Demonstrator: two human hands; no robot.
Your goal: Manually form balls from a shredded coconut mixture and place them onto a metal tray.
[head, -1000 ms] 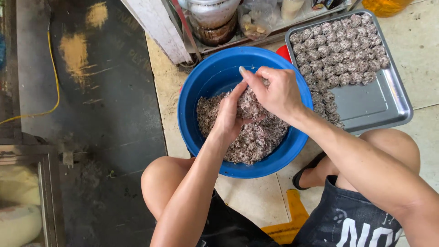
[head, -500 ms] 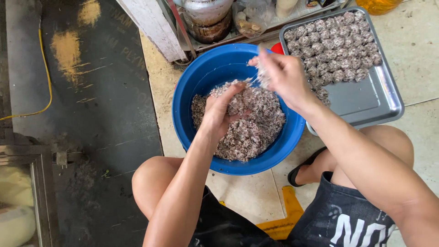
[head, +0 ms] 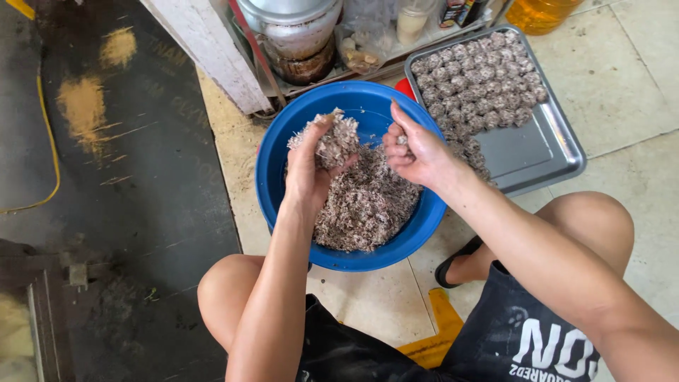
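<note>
A blue plastic basin on the floor between my knees holds a heap of grey-pink minced mixture. My left hand is raised over the basin with a clump of that mixture cupped in its fingers. My right hand is just to the right of it, fingers curled shut around a small bit of mixture. To the right lies a metal tray with several rolled balls packed in its far half.
A metal pot and jars stand on a low rack behind the basin, next to a white post. A bottle of yellow liquid is at the top right. Dark wet floor lies to the left, pale tiles to the right.
My left hand has scooped a clump out of the basin and lifted it. My right hand came back from beside the tray to over the basin. The view shifted slightly.
</note>
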